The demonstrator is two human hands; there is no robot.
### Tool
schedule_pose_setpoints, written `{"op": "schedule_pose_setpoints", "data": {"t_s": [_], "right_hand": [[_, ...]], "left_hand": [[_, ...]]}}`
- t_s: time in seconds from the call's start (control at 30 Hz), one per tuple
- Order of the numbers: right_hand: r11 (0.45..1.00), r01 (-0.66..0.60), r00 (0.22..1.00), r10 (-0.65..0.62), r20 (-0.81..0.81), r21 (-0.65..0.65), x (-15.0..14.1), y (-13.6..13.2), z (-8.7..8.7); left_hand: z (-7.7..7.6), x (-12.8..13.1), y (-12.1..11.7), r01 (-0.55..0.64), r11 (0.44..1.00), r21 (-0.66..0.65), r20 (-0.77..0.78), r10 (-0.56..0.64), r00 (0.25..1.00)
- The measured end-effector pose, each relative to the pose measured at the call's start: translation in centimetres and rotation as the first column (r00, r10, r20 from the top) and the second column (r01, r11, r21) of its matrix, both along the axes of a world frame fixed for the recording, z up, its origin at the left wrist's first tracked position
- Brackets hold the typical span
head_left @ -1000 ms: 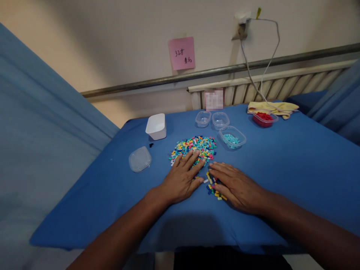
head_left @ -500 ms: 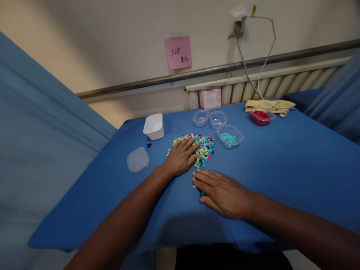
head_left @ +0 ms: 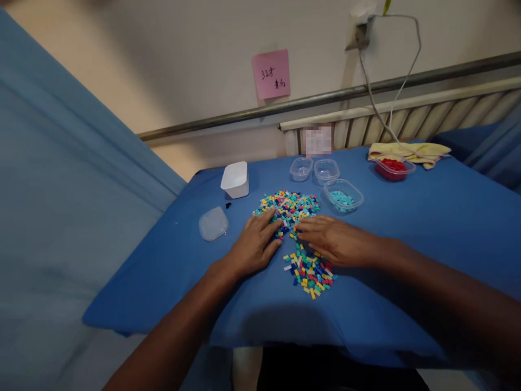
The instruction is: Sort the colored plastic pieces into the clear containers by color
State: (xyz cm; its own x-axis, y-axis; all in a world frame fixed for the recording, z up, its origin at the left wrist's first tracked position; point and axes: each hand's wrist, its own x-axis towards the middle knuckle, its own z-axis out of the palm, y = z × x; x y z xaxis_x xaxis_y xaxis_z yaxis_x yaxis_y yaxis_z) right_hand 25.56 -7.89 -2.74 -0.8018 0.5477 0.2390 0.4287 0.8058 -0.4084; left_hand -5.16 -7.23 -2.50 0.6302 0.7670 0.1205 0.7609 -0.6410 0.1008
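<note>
A large heap of small multicoloured plastic blocks (head_left: 290, 202) lies mid-table. At its lower left edge rests my left hand (head_left: 257, 243), palm down, fingers stretched and apart. My right hand (head_left: 331, 238) is at the heap's lower right, fingers extended towards it, grasping nothing that I can see. Nearer to me lies a smaller spread of blocks (head_left: 311, 274), partly beneath the right hand. A clear tub (head_left: 343, 196) holding light blue blocks stands just beyond the right hand.
Two clear tubs (head_left: 301, 169) stand at the back, a white container (head_left: 236, 180) to their left. A translucent lid (head_left: 214, 224) and small black bits (head_left: 228, 205) lie at left. Red pieces fill another tub (head_left: 394, 167) beside a yellow cloth (head_left: 411, 152). Blue sheeting (head_left: 415, 239) covers the table.
My right hand has moved forward from the smaller spread to the main heap, uncovering the spread. My left hand has drawn back to the heap's near edge. The camera view has shifted slightly.
</note>
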Motion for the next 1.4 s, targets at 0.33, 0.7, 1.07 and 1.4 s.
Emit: {"op": "schedule_pose_setpoints", "data": {"t_s": [0.33,0.7,1.07,1.4], "right_hand": [[0.987,0.146,0.988,-0.143,-0.055,0.062,0.8,1.2,-3.7],[0.978,0.199,0.976,-0.204,0.074,0.067,1.3,2.4,-4.6],[0.967,0.242,0.970,-0.242,-0.012,0.080,3.1,1.1,-3.5],[0.975,0.218,0.974,-0.220,0.053,0.044,1.4,1.7,-4.0]], "left_hand": [[0.3,3.7,-6.8,0.152,0.985,-0.088,0.071,-0.146,0.987],[-0.3,3.6,-6.9,0.234,0.964,-0.128,-0.025,-0.239,0.971],[0.0,1.6,-1.5,-0.126,0.964,-0.234,-0.123,0.099,0.987],[0.2,4.5,-0.9,-0.116,0.969,-0.219,-0.117,0.092,0.989]]}}
